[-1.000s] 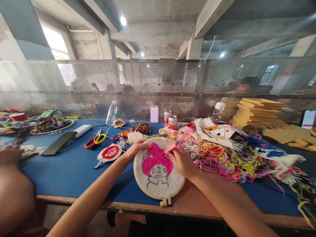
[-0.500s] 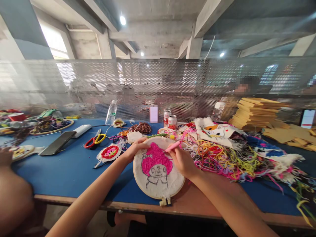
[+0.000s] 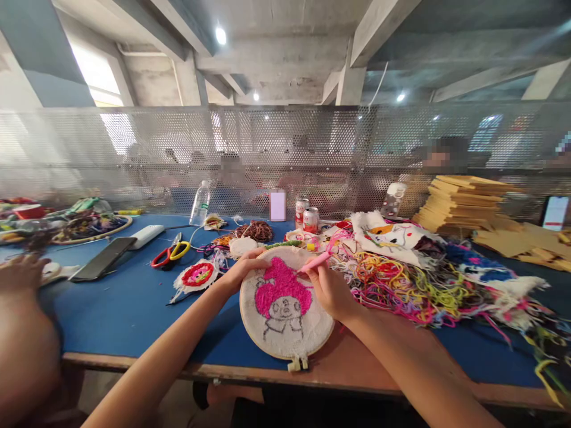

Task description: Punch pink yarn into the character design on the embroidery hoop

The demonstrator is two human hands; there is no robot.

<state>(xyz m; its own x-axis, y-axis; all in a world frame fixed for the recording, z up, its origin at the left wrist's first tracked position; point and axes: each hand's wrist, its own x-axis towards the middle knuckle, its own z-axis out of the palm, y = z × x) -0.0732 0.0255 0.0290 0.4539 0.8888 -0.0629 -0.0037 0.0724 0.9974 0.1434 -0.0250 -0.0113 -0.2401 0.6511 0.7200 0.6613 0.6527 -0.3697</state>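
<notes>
A round embroidery hoop point(image 3: 285, 351) with white cloth lies tilted at the table's front edge. It shows a figure with a tufted pink head point(image 3: 282, 289) and a dark outlined body. My left hand point(image 3: 241, 268) grips the hoop's upper left rim. My right hand point(image 3: 329, 291) holds a pink punch needle point(image 3: 316, 262), whose tip touches the cloth at the right edge of the pink area.
A tangle of coloured yarn point(image 3: 401, 285) spreads right of the hoop, with stacked yellow boards point(image 3: 464, 205) behind. Scissors point(image 3: 169, 252), a phone point(image 3: 104, 257), a power bank point(image 3: 147, 235), a water bottle point(image 3: 200, 203) and two cans point(image 3: 307, 217) lie on the blue table point(image 3: 125, 303). Another person's arm point(image 3: 22, 333) is at the left.
My right hand has shifted the needle slightly up and right along the pink area. The other person's hand at the left has moved. The hoop has stayed put.
</notes>
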